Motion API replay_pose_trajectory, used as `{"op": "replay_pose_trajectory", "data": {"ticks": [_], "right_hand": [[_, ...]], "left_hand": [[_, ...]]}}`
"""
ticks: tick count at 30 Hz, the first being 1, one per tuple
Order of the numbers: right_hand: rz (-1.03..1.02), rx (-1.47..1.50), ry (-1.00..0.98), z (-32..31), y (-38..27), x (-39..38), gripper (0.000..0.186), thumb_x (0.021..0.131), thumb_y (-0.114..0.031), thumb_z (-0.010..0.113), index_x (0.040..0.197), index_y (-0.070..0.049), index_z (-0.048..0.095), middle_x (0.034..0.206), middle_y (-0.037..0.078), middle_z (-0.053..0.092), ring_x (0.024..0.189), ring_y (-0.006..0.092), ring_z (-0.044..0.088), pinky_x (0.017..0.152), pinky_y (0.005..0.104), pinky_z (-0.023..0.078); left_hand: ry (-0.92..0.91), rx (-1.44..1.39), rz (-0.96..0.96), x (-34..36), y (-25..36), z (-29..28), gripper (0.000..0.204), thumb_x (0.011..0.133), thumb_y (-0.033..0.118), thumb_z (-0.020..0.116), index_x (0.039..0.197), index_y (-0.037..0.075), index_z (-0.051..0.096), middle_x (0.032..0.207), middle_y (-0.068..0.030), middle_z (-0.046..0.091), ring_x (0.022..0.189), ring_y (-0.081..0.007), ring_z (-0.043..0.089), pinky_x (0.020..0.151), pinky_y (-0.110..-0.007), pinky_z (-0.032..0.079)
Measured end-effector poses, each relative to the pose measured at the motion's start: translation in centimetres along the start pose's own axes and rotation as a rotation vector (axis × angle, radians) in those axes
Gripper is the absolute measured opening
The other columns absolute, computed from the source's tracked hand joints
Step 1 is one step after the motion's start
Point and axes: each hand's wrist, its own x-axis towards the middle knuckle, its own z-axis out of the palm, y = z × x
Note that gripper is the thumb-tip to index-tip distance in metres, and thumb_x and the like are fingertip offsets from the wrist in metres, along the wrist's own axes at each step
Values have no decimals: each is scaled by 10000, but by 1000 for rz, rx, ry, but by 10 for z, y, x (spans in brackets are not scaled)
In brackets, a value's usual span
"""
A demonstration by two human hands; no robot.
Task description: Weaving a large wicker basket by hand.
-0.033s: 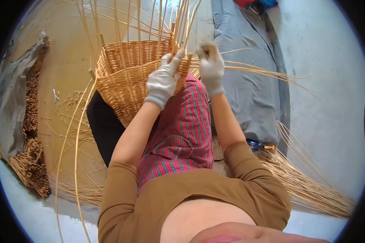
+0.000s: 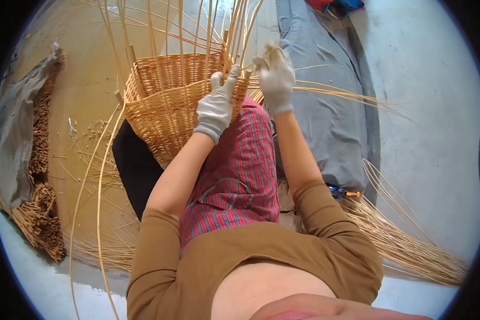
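Observation:
A half-woven wicker basket (image 2: 168,120) leans on my lap, tilted, with tall upright rods (image 2: 181,37) rising from its rim. My left hand (image 2: 216,109), in a pale work glove, grips the basket near its right corner, thumb and forefinger raised by the rim. Just right of that corner, my gloved right hand (image 2: 277,80) is lifted with curled fingers. Its fingertips are blurred, and what they hold is hidden. A short thick corner stick (image 2: 247,76) stands between the hands. Loose thin rods (image 2: 336,92) stick out to the right behind my right wrist.
Long rods (image 2: 100,213) hang from the basket's left corner to the floor. Grey cloth (image 2: 325,106) covers something long on the right. A rod bundle (image 2: 405,240) lies at lower right, near an orange-tipped tool (image 2: 352,194). Cut stick bundles (image 2: 40,224) lie at far left.
My right hand has risen slightly, its fingers turning upward. My left hand has shifted a little to the right along the basket, which has moved slightly left.

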Motion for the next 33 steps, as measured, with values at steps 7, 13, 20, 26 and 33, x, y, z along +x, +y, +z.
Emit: {"op": "replay_pose_trajectory", "data": {"ticks": [7, 13, 20, 26, 33], "right_hand": [[-107, -212, 17, 35, 23, -58, 315, 869, -209, 711, 1158, -96, 661, 1005, 104, 714, 980, 323, 651, 954, 477, 450], [144, 87, 177, 38, -17, -56, 179, 895, -90, 659, 1065, -138, 688, 885, 85, 690, 924, 273, 659, 836, 375, 511], [-599, 679, -371, 66, -200, -119, 226, 809, -173, 689, 1034, -166, 711, 882, 33, 657, 856, 272, 643, 717, 421, 504], [-547, 525, -526, 66, -248, -117, 175, 801, -272, 730, 913, -156, 662, 786, 27, 572, 784, 245, 601, 706, 397, 475], [-364, 580, -471, 34, -182, -129, 139, 842, -159, 708, 935, -74, 650, 851, 51, 643, 714, 201, 612, 651, 318, 500]], "left_hand": [[-102, -40, 0, 9, -6, 18, 588, 918, -11, 551, 1409, 309, 506, 1311, -170, 530, 809, -308, 719, 689, -416, 590], [702, -1216, -413, -81, -131, -1, 246, 923, 29, 703, 1156, 38, 625, 958, -37, 649, 786, -119, 639, 682, -248, 576], [658, -721, 0, -105, -184, -61, 205, 882, 2, 652, 1077, 4, 715, 1196, -143, 659, 1099, -262, 638, 973, -365, 519], [130, -1096, -154, -87, -218, -120, 447, 942, 11, 646, 1378, 50, 556, 1228, -94, 635, 1150, -178, 592, 1027, -320, 478], [-506, -1142, -41, -31, -261, -112, 351, 894, 31, 706, 1222, 93, 600, 894, 56, 548, 823, -42, 537, 756, -219, 483]]}}
